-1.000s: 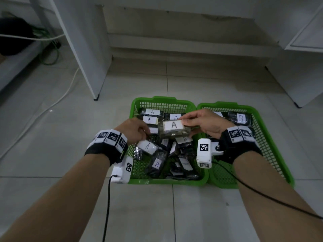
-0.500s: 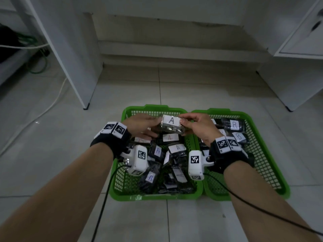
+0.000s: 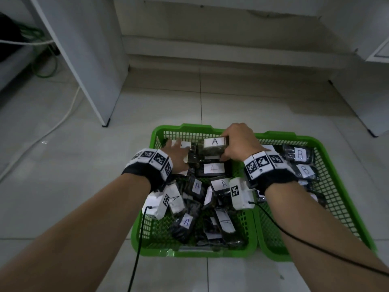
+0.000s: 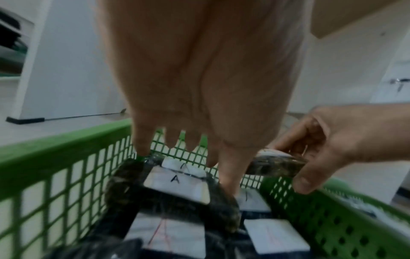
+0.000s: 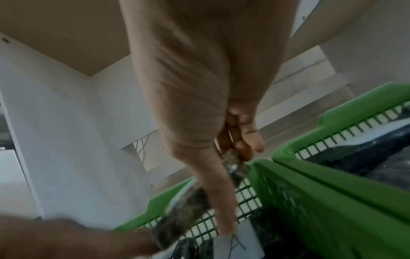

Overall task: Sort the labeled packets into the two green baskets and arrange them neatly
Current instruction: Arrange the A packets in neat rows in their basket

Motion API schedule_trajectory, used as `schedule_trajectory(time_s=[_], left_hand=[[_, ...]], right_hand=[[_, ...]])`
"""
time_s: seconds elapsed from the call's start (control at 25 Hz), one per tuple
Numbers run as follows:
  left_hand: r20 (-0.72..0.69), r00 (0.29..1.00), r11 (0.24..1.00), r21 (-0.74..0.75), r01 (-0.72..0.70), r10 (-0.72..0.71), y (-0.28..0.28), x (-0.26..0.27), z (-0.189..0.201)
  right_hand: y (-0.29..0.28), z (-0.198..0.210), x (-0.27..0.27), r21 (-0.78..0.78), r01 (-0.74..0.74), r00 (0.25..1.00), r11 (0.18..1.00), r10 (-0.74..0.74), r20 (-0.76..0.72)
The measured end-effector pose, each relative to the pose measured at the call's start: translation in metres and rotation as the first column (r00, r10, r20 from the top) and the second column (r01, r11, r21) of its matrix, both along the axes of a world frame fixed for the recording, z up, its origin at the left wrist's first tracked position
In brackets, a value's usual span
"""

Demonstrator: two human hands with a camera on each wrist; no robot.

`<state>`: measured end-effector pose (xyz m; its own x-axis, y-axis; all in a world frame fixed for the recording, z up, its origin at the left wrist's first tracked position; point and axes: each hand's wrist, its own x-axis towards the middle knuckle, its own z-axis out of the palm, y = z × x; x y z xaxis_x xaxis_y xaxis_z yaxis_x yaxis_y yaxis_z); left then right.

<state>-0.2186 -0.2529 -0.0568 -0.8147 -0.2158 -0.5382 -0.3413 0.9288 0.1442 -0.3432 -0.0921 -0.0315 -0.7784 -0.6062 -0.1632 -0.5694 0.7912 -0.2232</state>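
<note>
Two green baskets sit side by side on the floor. The left basket (image 3: 189,252) holds several dark packets labeled A, the right basket (image 3: 315,140) packets labeled B (image 3: 300,154). My right hand (image 3: 224,147) grips one A packet (image 3: 213,145) by its right end, low over the far right corner of the left basket; the left wrist view shows this packet (image 4: 275,165) pinched between thumb and fingers. My left hand (image 3: 179,148) lies with straight fingers on the A packets (image 4: 175,184) at the far left of that basket.
A white cabinet panel (image 3: 84,60) stands on the tiled floor to the far left, with a white cable (image 3: 63,116) beside it. More white furniture (image 3: 368,98) stands at the far right. Wrist camera cords trail from both arms.
Both hands moved toward the far end of the left basket. My left hand let go of the A packet and now rests flat on other packets; my right hand lowered the packet.
</note>
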Motion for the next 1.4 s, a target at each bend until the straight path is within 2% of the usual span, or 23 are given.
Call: schedule_trajectory(time_s=[0.08, 0.2, 0.28, 0.44, 0.56, 0.6, 0.8, 1.0, 1.08, 1.28, 1.4], left_hand=[[0.074, 0.993, 0.993, -0.067, 0.093, -0.088, -0.001, 0.005, -0.015], [0.125, 0.986, 0.994, -0.003, 0.108, -0.107, -0.006, 0.008, -0.008], [0.161, 0.980, 0.993, 0.008, 0.115, -0.114, -0.007, 0.008, -0.002], [0.102, 0.990, 0.993, -0.054, 0.104, -0.098, -0.007, 0.004, -0.006], [-0.173, 0.983, 0.982, -0.186, 0.030, -0.063, -0.009, -0.001, -0.005], [-0.223, 0.973, 0.981, -0.195, 0.008, -0.052, -0.011, -0.004, -0.005], [-0.174, 0.984, 0.984, -0.178, 0.012, -0.044, -0.018, -0.014, -0.004], [-0.131, 0.988, 0.970, -0.239, 0.052, -0.086, -0.014, -0.019, 0.002], [-0.137, 0.985, 0.967, -0.246, 0.068, -0.104, -0.009, -0.017, 0.002], [-0.239, 0.968, 0.985, -0.169, 0.033, -0.073, 0.000, -0.003, 0.008], [-0.313, 0.949, 0.999, 0.028, -0.040, 0.047, 0.011, 0.016, 0.014]], right_hand=[[-0.005, -0.009, 0.005, 0.055, 0.019, 0.999, 0.998, -0.017, -0.029], [-0.011, -0.018, 0.007, 0.065, 0.033, 0.997, 0.997, -0.028, -0.076], [-0.016, -0.022, 0.008, 0.083, -0.007, 0.994, 0.997, 0.016, -0.107], [-0.026, -0.028, 0.012, 0.085, -0.067, 0.983, 0.994, 0.081, -0.165], [-0.027, -0.032, 0.010, 0.065, -0.062, 0.989, 0.996, 0.070, -0.127], [-0.026, -0.033, 0.009, 0.054, -0.052, 0.991, 0.997, 0.058, -0.117], [-0.014, -0.022, 0.010, 0.019, -0.035, 0.999, 0.999, 0.035, 0.001], [0.022, 0.004, 0.022, -0.085, -0.032, 0.983, 0.996, 0.046, 0.175], [0.035, 0.006, 0.034, -0.058, -0.068, 0.975, 0.996, 0.079, 0.206], [0.051, -0.014, 0.057, 0.153, -0.195, 0.948, 0.969, 0.147, 0.282], [0.055, -0.022, 0.063, 0.106, -0.178, 0.964, 0.978, 0.152, 0.217]])
